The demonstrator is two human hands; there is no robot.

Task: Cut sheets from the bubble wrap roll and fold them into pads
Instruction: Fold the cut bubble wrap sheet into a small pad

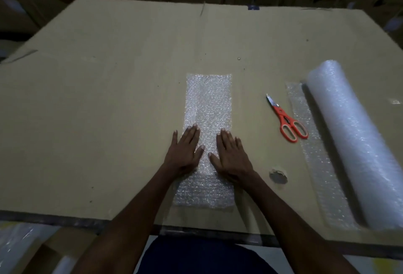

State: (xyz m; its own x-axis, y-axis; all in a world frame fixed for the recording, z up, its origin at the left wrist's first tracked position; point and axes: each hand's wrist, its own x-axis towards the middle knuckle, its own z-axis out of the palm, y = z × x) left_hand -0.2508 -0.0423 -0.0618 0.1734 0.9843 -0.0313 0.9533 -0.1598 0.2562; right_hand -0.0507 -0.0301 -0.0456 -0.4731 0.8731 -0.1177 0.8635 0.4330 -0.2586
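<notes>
Cut bubble wrap strip (207, 121) lies flat at the centre of the cardboard-covered table (109, 99), long axis running away from the person, near end close to the table edge. Left hand (185, 151) and right hand (231, 156) both rest palm-down on its near half, fingers spread and extended; neither grasps anything, they only press the film flat. Handling judgement: the film is very light, soft and springy, likely to slide on the cardboard and to reopen after a crease unless held down (bubbles may pop under hard pressure, so a flat palm seems safer than pinching fingertips). Best hold for a fold is probably the two corners of one short end, pinched lightly. Appearance: translucent, whitish, fine bubble texture catching glints; looks denser than a single layer, possibly doubled over, though I cannot confirm. Bubble wrap roll (353, 143) lies well to the right with a short loose tail unrolled beside it; orange-handled scissors (287, 121) rest closed, handles on that tail.
</notes>
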